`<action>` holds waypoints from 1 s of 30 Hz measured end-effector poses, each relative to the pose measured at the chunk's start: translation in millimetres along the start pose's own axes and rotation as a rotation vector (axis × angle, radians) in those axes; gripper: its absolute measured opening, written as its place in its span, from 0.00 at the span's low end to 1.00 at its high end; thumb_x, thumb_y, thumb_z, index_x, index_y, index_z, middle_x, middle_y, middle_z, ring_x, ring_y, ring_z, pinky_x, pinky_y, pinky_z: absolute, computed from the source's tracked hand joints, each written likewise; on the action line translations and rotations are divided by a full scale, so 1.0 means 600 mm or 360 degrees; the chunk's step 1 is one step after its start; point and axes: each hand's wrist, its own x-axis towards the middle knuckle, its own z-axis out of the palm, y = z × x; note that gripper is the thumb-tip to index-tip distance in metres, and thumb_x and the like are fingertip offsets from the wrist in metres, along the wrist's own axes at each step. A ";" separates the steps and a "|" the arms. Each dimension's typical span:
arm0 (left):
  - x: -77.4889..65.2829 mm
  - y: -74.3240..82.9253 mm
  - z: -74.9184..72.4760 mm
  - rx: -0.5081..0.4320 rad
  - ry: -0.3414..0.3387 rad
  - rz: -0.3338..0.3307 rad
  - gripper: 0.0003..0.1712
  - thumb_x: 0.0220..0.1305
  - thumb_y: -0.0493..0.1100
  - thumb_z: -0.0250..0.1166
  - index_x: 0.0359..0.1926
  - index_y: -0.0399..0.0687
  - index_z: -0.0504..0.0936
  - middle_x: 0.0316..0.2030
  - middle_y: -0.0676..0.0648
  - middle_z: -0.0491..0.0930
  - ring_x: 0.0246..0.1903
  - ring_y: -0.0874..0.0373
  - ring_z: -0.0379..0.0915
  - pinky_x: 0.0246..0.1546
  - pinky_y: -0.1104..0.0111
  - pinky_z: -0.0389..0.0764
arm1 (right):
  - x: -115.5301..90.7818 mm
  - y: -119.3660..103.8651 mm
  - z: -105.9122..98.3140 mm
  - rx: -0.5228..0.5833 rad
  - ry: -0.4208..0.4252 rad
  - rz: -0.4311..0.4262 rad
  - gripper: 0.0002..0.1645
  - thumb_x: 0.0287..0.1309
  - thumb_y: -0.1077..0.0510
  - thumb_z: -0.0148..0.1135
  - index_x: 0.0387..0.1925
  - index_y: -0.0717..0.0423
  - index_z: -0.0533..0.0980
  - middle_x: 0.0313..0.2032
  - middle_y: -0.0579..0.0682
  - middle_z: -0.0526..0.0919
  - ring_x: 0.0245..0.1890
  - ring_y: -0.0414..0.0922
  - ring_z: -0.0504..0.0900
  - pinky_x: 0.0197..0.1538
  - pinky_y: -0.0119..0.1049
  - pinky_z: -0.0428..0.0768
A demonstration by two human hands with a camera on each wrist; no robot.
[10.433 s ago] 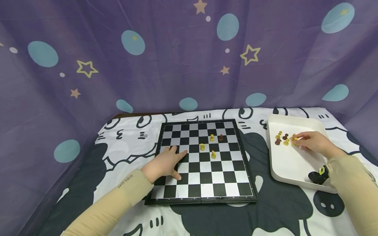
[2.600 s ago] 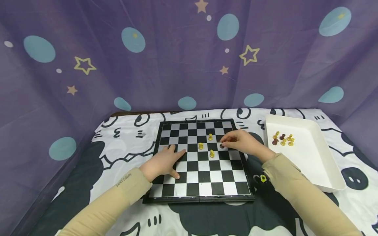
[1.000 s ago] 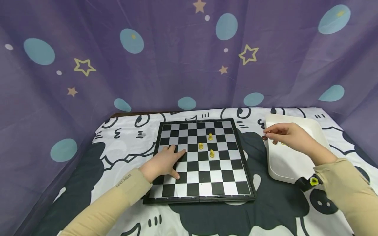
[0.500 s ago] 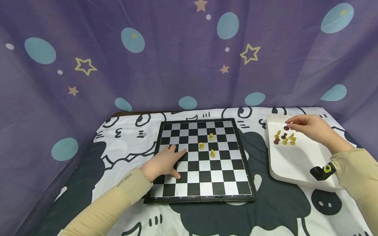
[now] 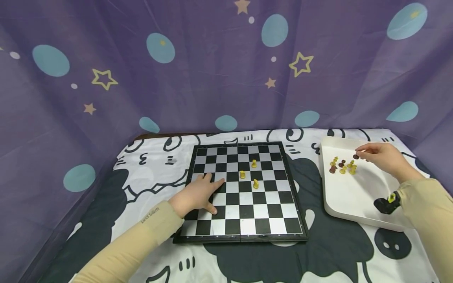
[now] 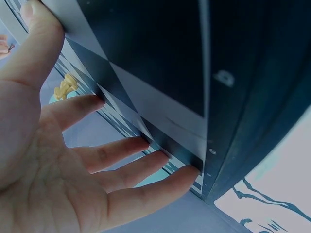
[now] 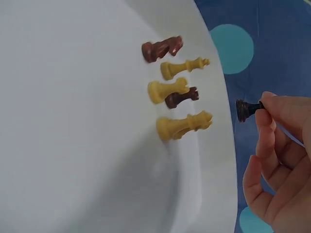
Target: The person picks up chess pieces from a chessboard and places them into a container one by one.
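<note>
My right hand (image 5: 383, 158) pinches a dark brown chess piece (image 7: 245, 110) between thumb and finger, base outward, its top hidden by the fingertips. It is held above the white tray (image 5: 357, 200), to the right of the pieces standing there. Those include a brown knight (image 7: 163, 48), a small brown rook (image 7: 182, 98) and several yellow pieces (image 7: 184, 68). At the left, my left hand (image 5: 198, 196) rests on the chessboard (image 5: 247, 212) with fingers spread. Three yellow chess pieces stand on the board: one farther back (image 5: 253, 163), one mid-board (image 5: 242, 174), and a nearer one (image 5: 256, 184).
A cartoon-print cloth (image 5: 283, 259) in black and white lies under the board and tray. Behind them hangs a purple curtain (image 5: 212, 78) with stars and blue spots. A black wrist camera (image 5: 386, 204) sits at my right cuff, over the tray's near part.
The brown piece that stood on the board has been picked up by my right hand and carried right, over the tray. My left hand and the three yellow pieces have stayed in place.
</note>
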 end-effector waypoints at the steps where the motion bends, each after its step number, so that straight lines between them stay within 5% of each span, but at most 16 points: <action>1: 0.000 0.000 0.000 0.0001 0.0002 0.0000 0.58 0.39 0.57 0.76 0.71 0.50 0.60 0.59 0.32 0.65 0.58 0.35 0.62 0.55 0.51 0.72 | 0.001 0.003 0.001 -0.0011 -0.0002 0.0010 0.23 0.67 0.53 0.53 0.50 0.71 0.75 0.38 0.63 0.84 0.27 0.22 0.69 0.32 0.28 0.72; 16: 0.000 0.004 -0.004 0.0001 -0.0010 0.0006 0.57 0.40 0.57 0.75 0.71 0.50 0.60 0.59 0.31 0.65 0.58 0.35 0.62 0.55 0.51 0.72 | 0.004 0.038 0.023 -0.0013 0.0077 0.0129 0.26 0.66 0.49 0.53 0.50 0.69 0.75 0.38 0.65 0.82 0.31 0.34 0.72 0.34 0.33 0.67; 21: -0.001 0.003 -0.001 -0.0016 0.0006 0.0005 0.57 0.39 0.57 0.76 0.71 0.50 0.61 0.58 0.32 0.65 0.57 0.35 0.63 0.55 0.51 0.73 | 0.003 0.044 0.025 -0.0013 0.0134 0.0138 0.25 0.66 0.50 0.53 0.50 0.69 0.75 0.35 0.62 0.83 0.28 0.31 0.70 0.31 0.30 0.67; 30: 0.001 0.002 0.000 -0.0030 0.0007 -0.0001 0.57 0.38 0.57 0.76 0.71 0.51 0.61 0.58 0.32 0.65 0.58 0.35 0.62 0.54 0.50 0.73 | 0.001 0.053 0.032 0.0011 0.0085 0.0167 0.24 0.66 0.51 0.53 0.48 0.71 0.75 0.35 0.62 0.82 0.32 0.41 0.72 0.36 0.35 0.65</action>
